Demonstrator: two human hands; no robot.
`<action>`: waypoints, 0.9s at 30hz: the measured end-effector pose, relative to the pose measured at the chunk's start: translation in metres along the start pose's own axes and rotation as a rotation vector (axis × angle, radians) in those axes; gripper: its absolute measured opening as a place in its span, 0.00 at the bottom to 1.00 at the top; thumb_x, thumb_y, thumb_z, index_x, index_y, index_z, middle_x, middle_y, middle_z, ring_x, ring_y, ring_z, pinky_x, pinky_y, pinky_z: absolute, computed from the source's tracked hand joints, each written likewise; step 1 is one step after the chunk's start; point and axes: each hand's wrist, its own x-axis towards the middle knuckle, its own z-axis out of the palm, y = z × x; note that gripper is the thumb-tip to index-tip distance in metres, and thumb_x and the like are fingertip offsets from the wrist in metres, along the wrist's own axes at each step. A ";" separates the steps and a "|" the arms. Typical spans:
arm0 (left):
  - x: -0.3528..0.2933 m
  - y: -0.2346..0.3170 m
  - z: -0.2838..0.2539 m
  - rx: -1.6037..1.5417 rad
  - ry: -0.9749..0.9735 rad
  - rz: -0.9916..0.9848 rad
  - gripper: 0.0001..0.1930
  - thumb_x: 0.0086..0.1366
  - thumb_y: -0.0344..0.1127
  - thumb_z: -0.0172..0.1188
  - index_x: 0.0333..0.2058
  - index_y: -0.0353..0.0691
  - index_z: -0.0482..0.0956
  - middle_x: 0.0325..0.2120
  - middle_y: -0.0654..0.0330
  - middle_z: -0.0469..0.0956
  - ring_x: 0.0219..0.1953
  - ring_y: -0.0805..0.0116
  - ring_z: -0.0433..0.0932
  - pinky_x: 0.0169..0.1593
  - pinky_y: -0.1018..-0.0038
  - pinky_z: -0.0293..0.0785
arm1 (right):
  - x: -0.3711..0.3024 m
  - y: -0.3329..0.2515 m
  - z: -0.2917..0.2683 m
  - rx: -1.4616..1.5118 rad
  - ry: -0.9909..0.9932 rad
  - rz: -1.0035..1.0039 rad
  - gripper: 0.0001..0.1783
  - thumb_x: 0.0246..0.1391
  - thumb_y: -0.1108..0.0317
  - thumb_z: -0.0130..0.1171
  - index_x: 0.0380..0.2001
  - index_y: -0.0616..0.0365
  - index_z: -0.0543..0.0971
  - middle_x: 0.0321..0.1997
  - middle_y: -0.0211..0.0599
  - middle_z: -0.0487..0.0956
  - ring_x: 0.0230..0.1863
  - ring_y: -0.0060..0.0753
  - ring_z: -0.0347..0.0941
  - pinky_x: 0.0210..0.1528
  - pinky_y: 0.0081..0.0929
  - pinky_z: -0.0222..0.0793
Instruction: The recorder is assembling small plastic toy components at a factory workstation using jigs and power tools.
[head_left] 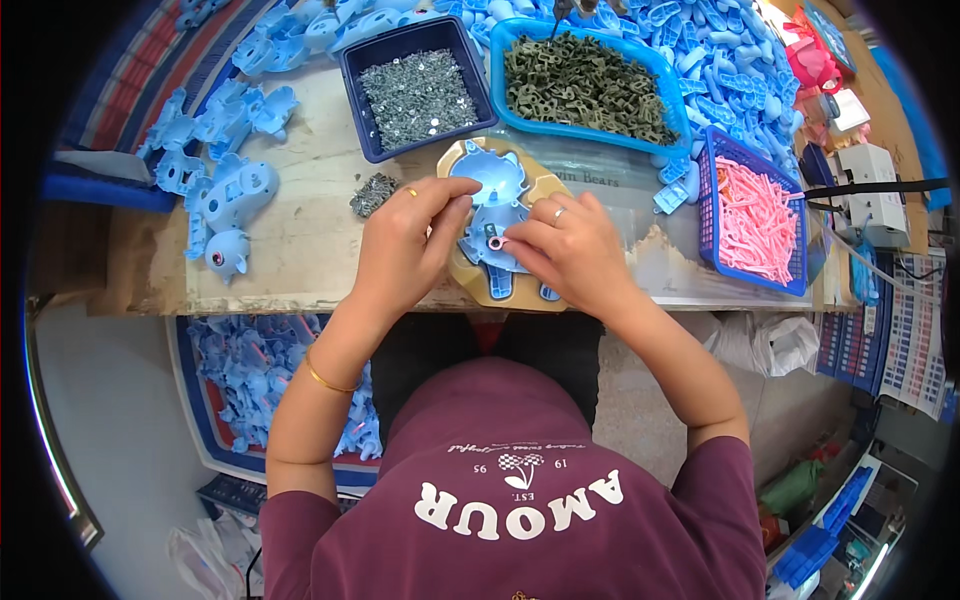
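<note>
A wide table goes across the far side, with a pale top that has stains and scuffs. More brown wood shows at the far right. The floor is grey-brown, right of the middle. On the left is a smooth grey panel, maybe a wall. A thin bright strip runs beside it. The room is well lit.
</note>
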 end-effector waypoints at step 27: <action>-0.030 -0.003 0.016 0.417 -0.230 0.403 0.16 0.59 0.39 0.67 0.46 0.42 0.81 0.51 0.59 0.76 0.61 0.53 0.69 0.67 0.53 0.63 | -0.019 0.005 -0.027 -0.038 -0.033 0.225 0.05 0.45 0.68 0.70 0.27 0.52 0.84 0.31 0.31 0.75 0.40 0.39 0.72 0.40 0.37 0.67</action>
